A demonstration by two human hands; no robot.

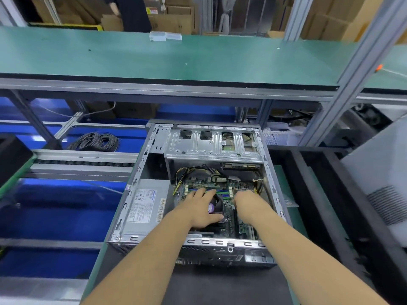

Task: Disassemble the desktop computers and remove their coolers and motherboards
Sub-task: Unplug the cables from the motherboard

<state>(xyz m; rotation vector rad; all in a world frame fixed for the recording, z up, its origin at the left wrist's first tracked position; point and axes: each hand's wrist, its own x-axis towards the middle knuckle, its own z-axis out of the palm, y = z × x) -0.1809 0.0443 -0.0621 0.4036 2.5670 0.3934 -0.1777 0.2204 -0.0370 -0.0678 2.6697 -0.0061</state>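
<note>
Head view: left hand [201, 209] grips black square cooler fan [217, 206] for removal from green motherboard [231, 213]. Right hand [247, 204] beside it; finger state indeterminate.

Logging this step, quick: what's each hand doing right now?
Left hand: grips the CPU cooler.
Right hand: down on the motherboard, fingers hidden; cannot tell.
</note>
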